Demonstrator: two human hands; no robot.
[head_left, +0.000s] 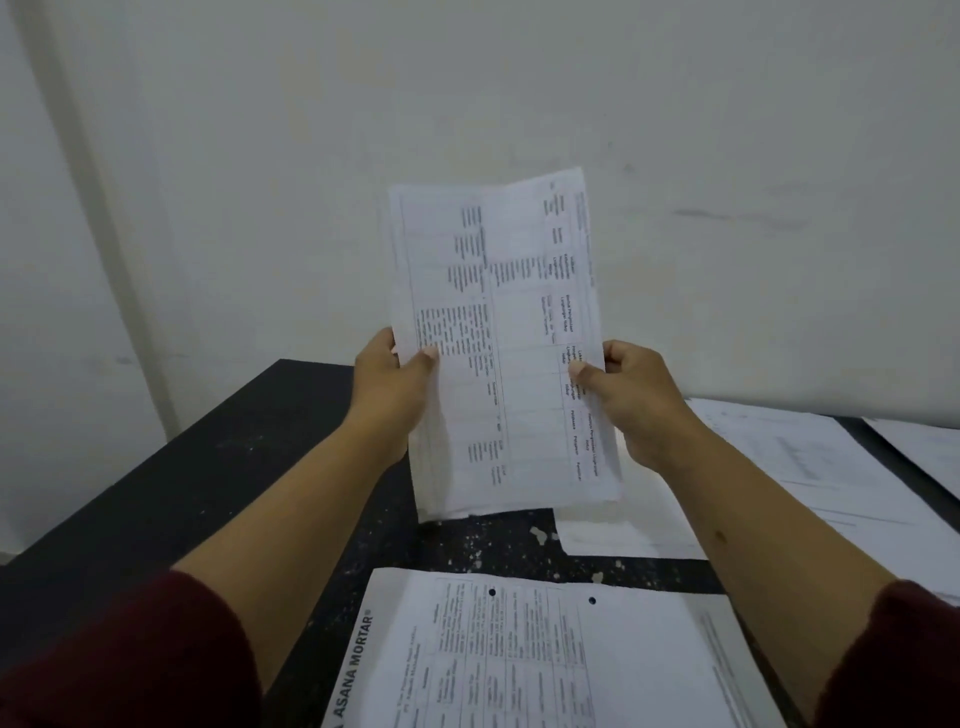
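A thin stack of white printed sheets (498, 332) with tables on them stands upright in front of me, its bottom edge resting on or just above the dark table (208, 467). My left hand (395, 384) grips the stack's left edge, thumb on the front. My right hand (628, 400) grips the right edge the same way, thumb pressed on the printed face. Both forearms reach forward out of dark red sleeves.
A punched printed sheet (545, 654) lies flat on the table just in front of me. More white papers (779, 467) lie to the right, and another sheet (924, 447) at the far right edge. A pale wall (467, 104) rises close behind the table.
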